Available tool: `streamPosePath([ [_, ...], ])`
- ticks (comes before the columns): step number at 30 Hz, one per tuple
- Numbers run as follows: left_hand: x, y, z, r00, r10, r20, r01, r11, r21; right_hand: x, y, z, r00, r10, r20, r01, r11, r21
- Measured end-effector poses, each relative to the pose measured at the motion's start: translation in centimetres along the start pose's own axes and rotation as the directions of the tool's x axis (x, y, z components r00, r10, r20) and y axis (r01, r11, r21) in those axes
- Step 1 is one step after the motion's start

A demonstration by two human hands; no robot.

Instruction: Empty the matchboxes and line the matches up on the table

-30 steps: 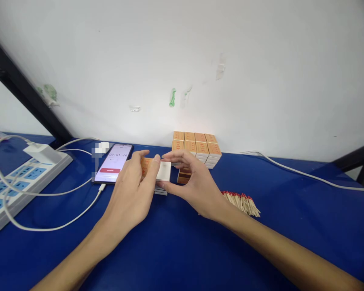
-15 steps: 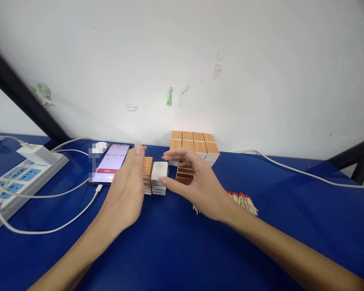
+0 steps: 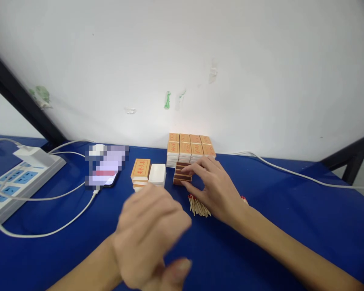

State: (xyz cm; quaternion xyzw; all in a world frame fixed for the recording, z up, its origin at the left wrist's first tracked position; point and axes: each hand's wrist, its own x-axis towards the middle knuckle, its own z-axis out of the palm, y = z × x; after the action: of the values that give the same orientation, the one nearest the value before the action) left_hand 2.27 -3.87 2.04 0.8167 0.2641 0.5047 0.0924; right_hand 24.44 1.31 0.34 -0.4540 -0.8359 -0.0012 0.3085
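My right hand (image 3: 216, 186) has its thumb and fingertips on either side of a brown matchbox (image 3: 182, 178) at the front of a row with dark striker strips. My left hand (image 3: 151, 238) is low in front, back up and blurred; its thumb points right and its other fingertips are hidden. Beyond it stand a stack of orange-labelled matchboxes (image 3: 141, 168) and a stack of white trays (image 3: 157, 173), side by side. Loose red-tipped matches (image 3: 199, 207) lie below my right hand, which partly covers them.
Several orange-topped matchboxes (image 3: 191, 147) are stacked against the wall. On the left lie a phone (image 3: 109, 165), partly pixelated, a power strip (image 3: 21, 186) and white cables. Another cable (image 3: 279, 167) runs along the right rear of the blue table (image 3: 276, 202).
My left hand has moved right and toward me, away from the orange stack, and turned over. My right hand has shifted slightly and closed at the brown boxes. The view has shifted slightly.
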Motion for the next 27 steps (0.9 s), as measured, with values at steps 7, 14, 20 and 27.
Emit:
streamPosePath([
  [7,-0.6,0.3,1.8,0.902,0.354,0.246,-0.369,0.929,0.013,0.1,-0.4,0.4,1.0,-0.017,0.005,0.017,1.0,-0.015],
  [14,-0.3,-0.1,1.5,0.95,0.269,0.159,-0.29,0.947,0.135,-0.1,-1.1,-0.4,0.999,0.02,-0.027,-0.019,0.999,0.041],
  [20,-0.2,-0.1,1.4,0.968,0.25,0.002,-0.245,0.945,0.217,-2.6,-2.9,-4.2,0.886,0.443,0.137,-0.437,0.699,0.567],
  [27,-0.1,-0.2,1.9,0.942,0.244,0.228,-0.263,0.963,0.055,-4.9,-2.7,-3.9,0.819,0.373,0.437,-0.545,0.267,0.795],
])
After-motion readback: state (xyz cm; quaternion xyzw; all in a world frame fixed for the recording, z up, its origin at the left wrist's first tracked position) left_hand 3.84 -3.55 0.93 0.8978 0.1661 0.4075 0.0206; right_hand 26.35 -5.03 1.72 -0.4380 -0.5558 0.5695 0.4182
